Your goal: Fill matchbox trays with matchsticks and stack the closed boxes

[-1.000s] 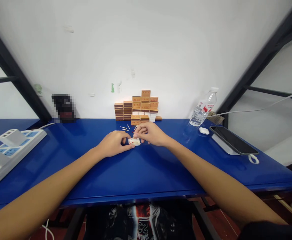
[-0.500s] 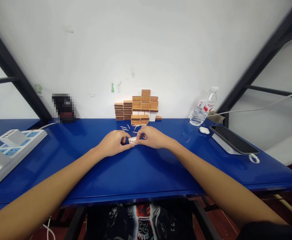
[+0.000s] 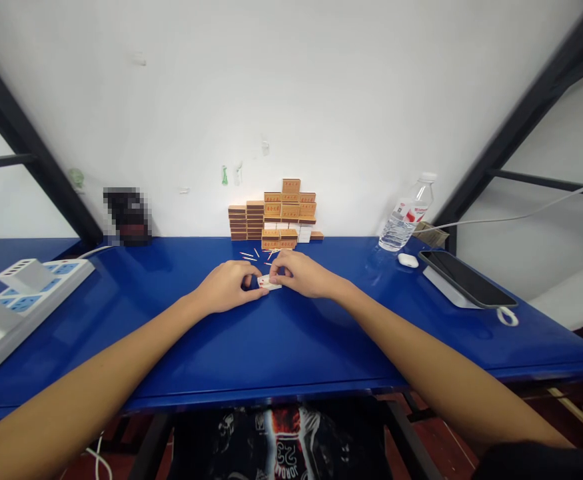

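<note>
My left hand point(image 3: 228, 285) and my right hand point(image 3: 302, 273) meet over the blue table point(image 3: 271, 340), fingers pinched on a small white matchbox tray point(image 3: 268, 283) between them. Its inside shows white with red marks. Loose matches point(image 3: 251, 255) lie scattered just behind the hands. Further back, against the wall, stands a pile of brown matchboxes point(image 3: 281, 213), stacked several rows high.
A water bottle point(image 3: 405, 215), a white earbud case point(image 3: 408, 261) and a dark phone on a white stand point(image 3: 464, 279) sit at the right. A white power strip point(image 3: 16, 300) lies at the left edge. A dark blurred object point(image 3: 127, 215) stands at the back left.
My right hand dropped down and closed in on the small box, joining the left hand's grip. The box shifted slightly away from me. The left hand barely moved.
</note>
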Available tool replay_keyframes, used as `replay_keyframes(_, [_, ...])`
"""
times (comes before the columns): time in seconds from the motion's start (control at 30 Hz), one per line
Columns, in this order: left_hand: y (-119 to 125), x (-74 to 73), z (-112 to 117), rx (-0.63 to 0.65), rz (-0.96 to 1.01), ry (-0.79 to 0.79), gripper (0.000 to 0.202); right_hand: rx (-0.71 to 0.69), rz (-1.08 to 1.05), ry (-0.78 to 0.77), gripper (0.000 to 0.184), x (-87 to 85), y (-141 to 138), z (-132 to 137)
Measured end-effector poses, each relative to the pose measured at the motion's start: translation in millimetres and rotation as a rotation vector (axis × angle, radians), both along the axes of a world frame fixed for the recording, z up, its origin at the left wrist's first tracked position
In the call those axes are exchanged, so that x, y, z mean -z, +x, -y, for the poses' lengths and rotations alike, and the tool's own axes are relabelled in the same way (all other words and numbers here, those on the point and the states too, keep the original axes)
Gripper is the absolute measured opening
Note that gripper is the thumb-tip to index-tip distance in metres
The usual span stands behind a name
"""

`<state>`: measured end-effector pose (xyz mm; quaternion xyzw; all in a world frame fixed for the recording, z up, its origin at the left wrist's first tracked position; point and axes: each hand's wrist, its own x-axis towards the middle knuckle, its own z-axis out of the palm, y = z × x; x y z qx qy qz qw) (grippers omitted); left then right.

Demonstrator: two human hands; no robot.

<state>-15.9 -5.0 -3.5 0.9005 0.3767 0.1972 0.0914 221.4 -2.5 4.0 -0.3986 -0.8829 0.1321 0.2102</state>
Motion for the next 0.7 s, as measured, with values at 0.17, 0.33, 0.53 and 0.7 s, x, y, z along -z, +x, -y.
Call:
replay_keyframes(0.17, [0.0, -2.6, 1.5, 0.031, -0.013, -0.004, 0.029, -0.054, -0.04, -0.006, 0.005, -4.2, 0.3, 1.0])
replay_keyframes(0.33, [0.5, -3.2, 1.7, 0.084, -0.028, -0.002, 0.02, -0.122, -0.048, -0.049, 0.003, -3.4, -5.1, 4.4])
replay_keyframes(0.53, [1.6, -2.4, 1.2, 0.103, -0.028, -0.012, 0.026, -0.205, -0.038, -0.081, 0.008, 3.8, -9.0, 3.9])
replay_keyframes(0.7, [2.4, -3.1, 2.4, 0.114, -0.015, -0.014, 0.028, -0.25, -0.033, -0.136, 0.012, 1.3, -7.3, 3.2])
